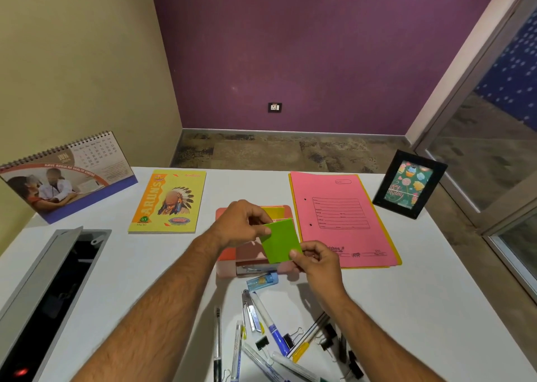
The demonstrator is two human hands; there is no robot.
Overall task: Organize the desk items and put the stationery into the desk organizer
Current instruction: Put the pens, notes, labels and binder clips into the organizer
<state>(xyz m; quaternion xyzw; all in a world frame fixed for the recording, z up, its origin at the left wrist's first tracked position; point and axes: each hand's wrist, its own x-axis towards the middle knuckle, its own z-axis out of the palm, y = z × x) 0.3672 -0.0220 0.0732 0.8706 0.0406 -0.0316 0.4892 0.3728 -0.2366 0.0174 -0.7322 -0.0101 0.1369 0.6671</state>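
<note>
Pinching a green sticky-note pad (280, 240) at its upper left edge with the left hand (242, 224) and at its lower right corner with the right hand (318, 261), held tilted just above the pink desk organizer (229, 261). Nearer than the organizer: loose pens, markers and binder clips (263, 344). Right of the organizer: a pink folder (340, 219). Left of it: a yellow notebook (170, 201).

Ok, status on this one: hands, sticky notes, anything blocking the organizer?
Both hands pinch the green sticky pad, left hand top, right hand bottom corner. Pad held above pink organizer. Pens and binder clips loose on desk; nothing blocking.
</note>
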